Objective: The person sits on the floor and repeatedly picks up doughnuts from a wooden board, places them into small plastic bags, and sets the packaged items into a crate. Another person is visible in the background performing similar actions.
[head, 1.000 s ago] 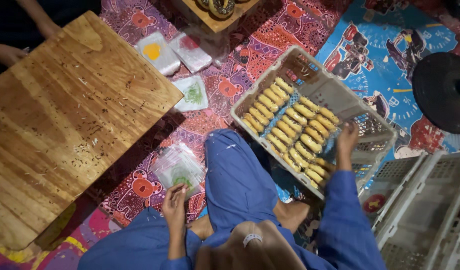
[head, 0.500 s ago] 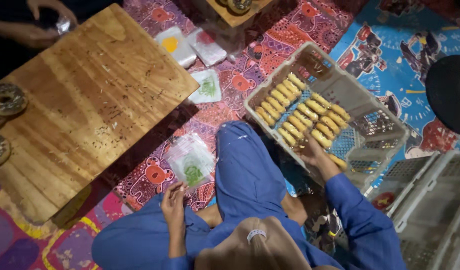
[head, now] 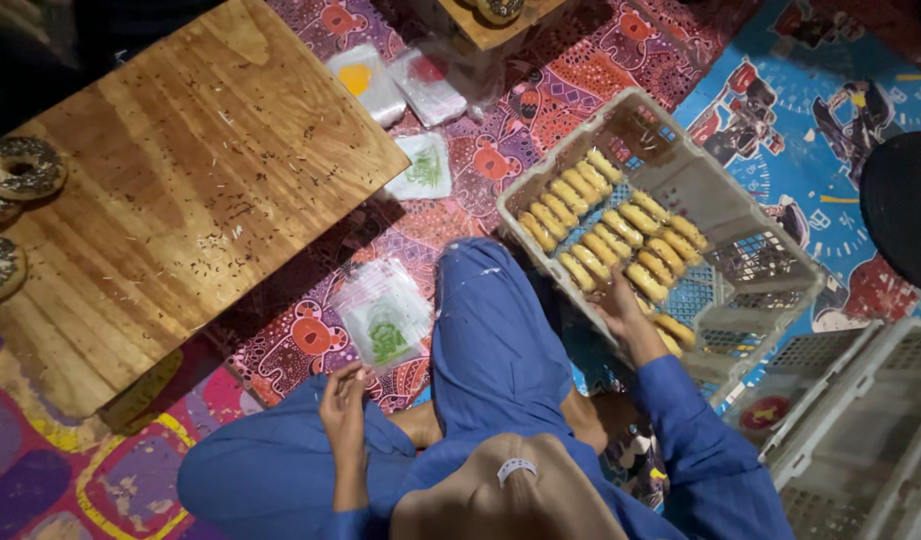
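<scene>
Right hand (head: 621, 312) reaches into the grey plastic crate (head: 681, 175), fingers curled over the near rows of golden oblong pastries (head: 611, 225); whether it actually grips one cannot be told, palm hides the contact. Pastries lie in neat rows just ahead of those fingers, filling the crate's left half. Left hand (head: 343, 405) hangs loose over the knee of the blue trousers (head: 486, 340), fingers half bent, holding nothing, just beside a stack of clear plastic bags (head: 383, 315) with green print. Beyond that hand sits a low wooden table (head: 171, 190), chocolate-sprinkled doughnuts (head: 16, 168) on its far-left edge. More bag packs (head: 366, 82) lie past the table corner. Empty crates (head: 861, 430) stacked right of the right arm.
</scene>
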